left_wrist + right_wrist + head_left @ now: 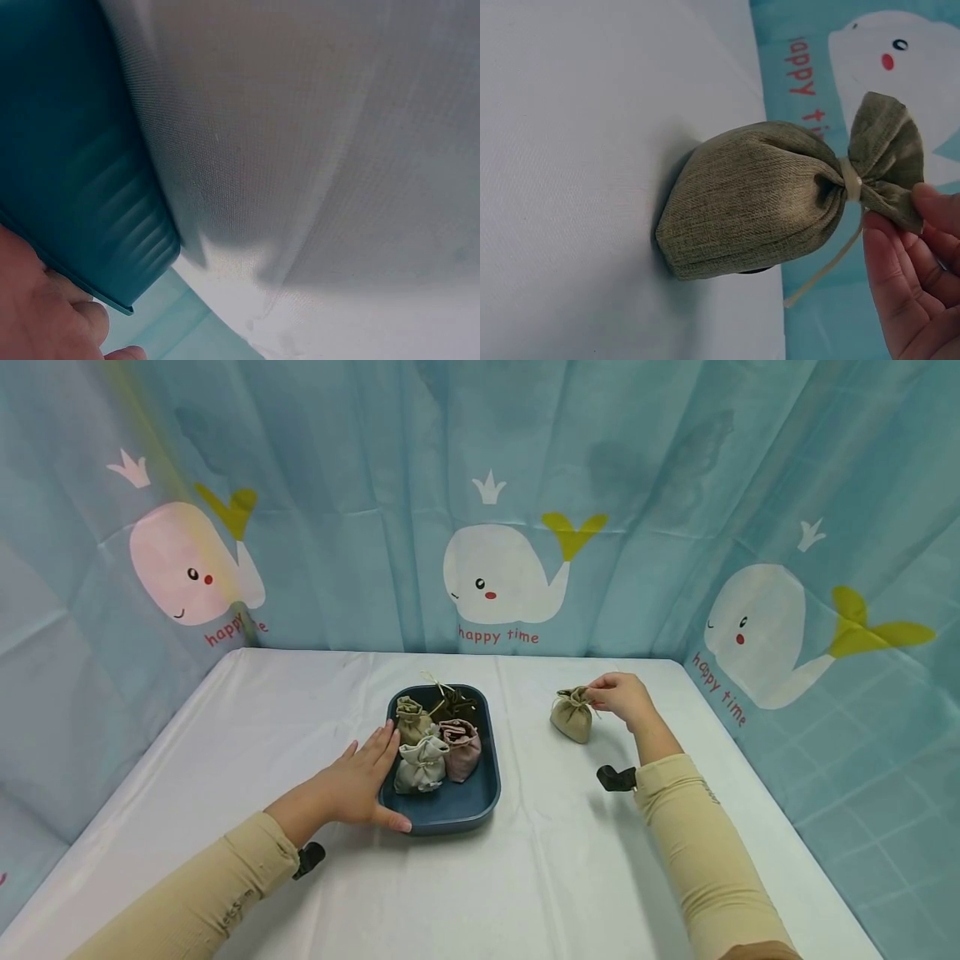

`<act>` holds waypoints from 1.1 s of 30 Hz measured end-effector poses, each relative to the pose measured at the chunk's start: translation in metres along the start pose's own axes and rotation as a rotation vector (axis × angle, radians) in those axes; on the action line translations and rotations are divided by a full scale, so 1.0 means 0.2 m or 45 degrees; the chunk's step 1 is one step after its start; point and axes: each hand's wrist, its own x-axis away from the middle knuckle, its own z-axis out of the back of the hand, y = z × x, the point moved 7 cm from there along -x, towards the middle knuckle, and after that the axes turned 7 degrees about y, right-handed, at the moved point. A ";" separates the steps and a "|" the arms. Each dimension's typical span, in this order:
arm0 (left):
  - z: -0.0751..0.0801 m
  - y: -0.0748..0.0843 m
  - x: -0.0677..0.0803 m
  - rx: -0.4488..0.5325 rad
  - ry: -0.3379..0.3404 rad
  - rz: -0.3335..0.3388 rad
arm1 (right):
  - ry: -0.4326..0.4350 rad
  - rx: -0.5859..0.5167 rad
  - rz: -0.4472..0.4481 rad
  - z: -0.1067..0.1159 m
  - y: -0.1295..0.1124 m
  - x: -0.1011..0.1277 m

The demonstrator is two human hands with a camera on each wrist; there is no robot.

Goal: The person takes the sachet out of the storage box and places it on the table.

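The right hand, right of centre in the head view, pinches the gathered neck of an olive drawstring pouch; the pouch base rests on the white surface. The left hand, fingers straight, lies flat against the left rim of a dark blue tray at frame centre, thumb along its near edge. The tray holds four pouches: olive, dark brown, pale grey and pink. The held pouch sits well apart from the tray, to its right.
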 end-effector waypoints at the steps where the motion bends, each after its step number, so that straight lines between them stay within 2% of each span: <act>1: 0.00 0.00 0.00 -0.002 0.002 0.000 | 0.001 -0.007 -0.003 0.01 0.00 0.00; 22: 0.00 -0.01 -0.01 -0.005 -0.008 0.011 | 0.032 -0.083 0.015 0.10 -0.08 0.01; 33: -0.02 -0.02 -0.01 -0.001 -0.007 0.016 | -0.016 -0.142 0.075 0.06 -0.19 0.05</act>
